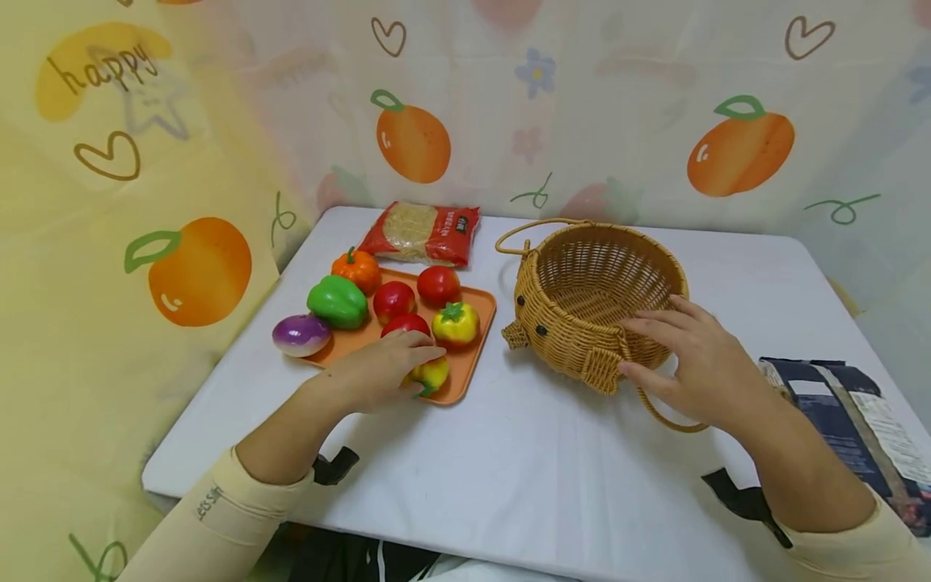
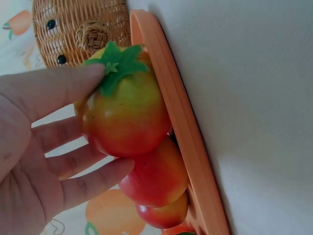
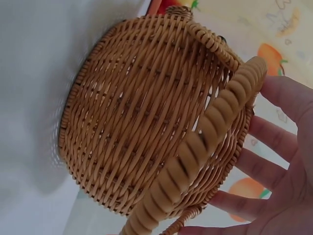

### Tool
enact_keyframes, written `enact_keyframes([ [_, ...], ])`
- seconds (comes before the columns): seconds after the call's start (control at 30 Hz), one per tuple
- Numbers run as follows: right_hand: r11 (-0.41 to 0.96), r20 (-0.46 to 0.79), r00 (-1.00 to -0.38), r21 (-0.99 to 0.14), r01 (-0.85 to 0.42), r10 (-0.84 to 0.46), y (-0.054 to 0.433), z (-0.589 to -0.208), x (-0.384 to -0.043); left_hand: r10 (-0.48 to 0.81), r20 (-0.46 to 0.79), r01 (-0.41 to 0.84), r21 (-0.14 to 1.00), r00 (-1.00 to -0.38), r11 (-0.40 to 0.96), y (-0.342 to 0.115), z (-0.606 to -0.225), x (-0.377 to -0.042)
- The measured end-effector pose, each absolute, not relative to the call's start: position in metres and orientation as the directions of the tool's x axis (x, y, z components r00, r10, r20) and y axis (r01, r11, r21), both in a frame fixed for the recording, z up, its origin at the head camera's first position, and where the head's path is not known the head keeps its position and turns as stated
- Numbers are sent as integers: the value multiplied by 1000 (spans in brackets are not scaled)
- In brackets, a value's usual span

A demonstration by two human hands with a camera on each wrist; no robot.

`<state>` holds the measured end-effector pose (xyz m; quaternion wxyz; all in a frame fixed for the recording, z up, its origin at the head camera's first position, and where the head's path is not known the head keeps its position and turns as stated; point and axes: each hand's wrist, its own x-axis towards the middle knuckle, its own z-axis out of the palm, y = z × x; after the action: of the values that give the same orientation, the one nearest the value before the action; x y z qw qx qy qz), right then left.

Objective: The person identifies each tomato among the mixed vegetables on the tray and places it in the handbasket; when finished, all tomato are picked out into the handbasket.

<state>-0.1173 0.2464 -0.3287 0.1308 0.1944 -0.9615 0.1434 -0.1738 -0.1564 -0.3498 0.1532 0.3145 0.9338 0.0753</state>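
Note:
My left hand (image 1: 378,372) holds a yellow-and-red toy tomato (image 2: 124,107) with a green leafy top at the near right corner of the orange tray (image 1: 482,303). The thumb lies against the leafy top and the fingers reach round the far side. My right hand (image 1: 698,364) is at the near right rim of a wicker basket (image 1: 575,331) with an animal face. Its fingers are fairly straight and spread, the thumb beside the loop handle (image 3: 195,152). Woven bottom shows inside the basket.
On the tray are red fruits (image 1: 394,302), another yellow tomato (image 1: 455,324), a green pepper (image 1: 338,302), an orange pumpkin-shaped vegetable (image 1: 356,271) and a purple vegetable (image 1: 301,335). Behind lies a red-and-clear food packet (image 1: 425,233). A dark package (image 1: 844,420) lies at right.

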Motion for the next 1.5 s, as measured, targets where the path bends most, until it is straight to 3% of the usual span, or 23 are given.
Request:
enact_keyframes([
  [0.33,897,162,-924,-231,-377,-346,247,-314,-123,645,-191,587,285,-740,758,-162,-345,-177],
  [0.53,918,86,-943,-217,-333,-322,246,-309,-124,685,-88,627,331,-724,705,-161,-329,-186],
  [0.7,922,63,-947,-217,-321,-315,248,-307,-123,695,3,648,365,-719,669,-153,-309,-197],
  [1.03,917,36,-943,-226,-329,-330,250,-306,-123,658,68,626,395,-750,673,-124,-285,-215],
  [1.5,932,17,-953,-206,-298,-301,247,-307,-123,706,192,698,462,-681,548,-70,-267,-240],
])
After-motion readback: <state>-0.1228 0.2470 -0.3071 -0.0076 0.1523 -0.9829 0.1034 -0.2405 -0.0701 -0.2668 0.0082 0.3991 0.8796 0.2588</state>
